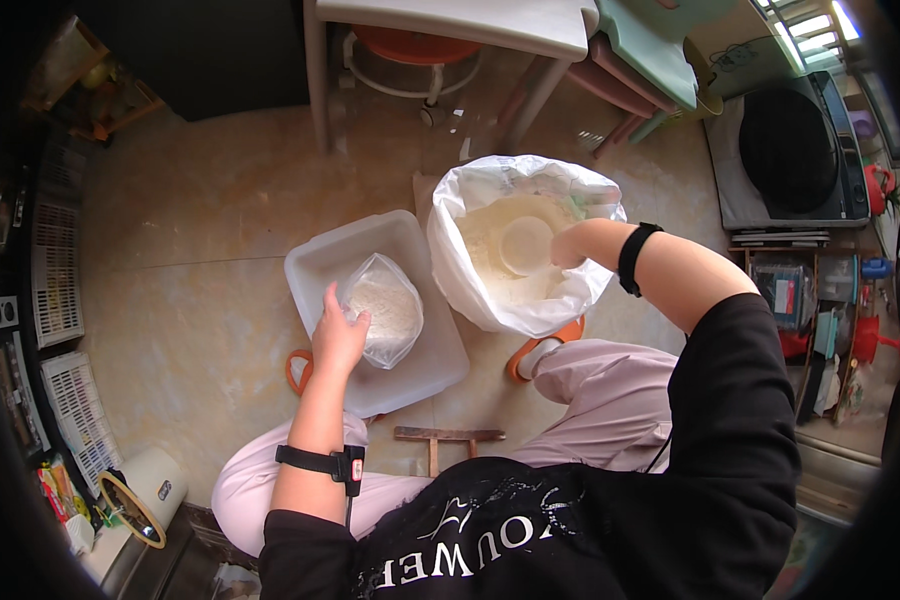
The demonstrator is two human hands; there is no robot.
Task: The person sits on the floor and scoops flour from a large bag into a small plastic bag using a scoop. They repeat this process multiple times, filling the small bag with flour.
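Observation:
My left hand (343, 330) holds the near left side of a clear plastic bag (385, 311) part-filled with white powder. That bag stands inside a shallow white plastic tub (352, 397) on the floor. To its right is a large white plastic sack (457, 292), its mouth folded wide and pale powder (487, 217) inside. My right hand (572, 244) reaches into the sack and grips the right side of a round, translucent bowl or scoop (525, 245) resting in the powder. The fingertips of that hand are partly hidden.
A white table (457, 19) stands ahead, with an orange-seated stool (416, 45) under it and stacked plastic chairs (645, 56) beside it. A small wooden stool (450, 435) is between my legs. Shelves with white baskets (58, 274) line the left; a loaded rack (817, 300) stands right.

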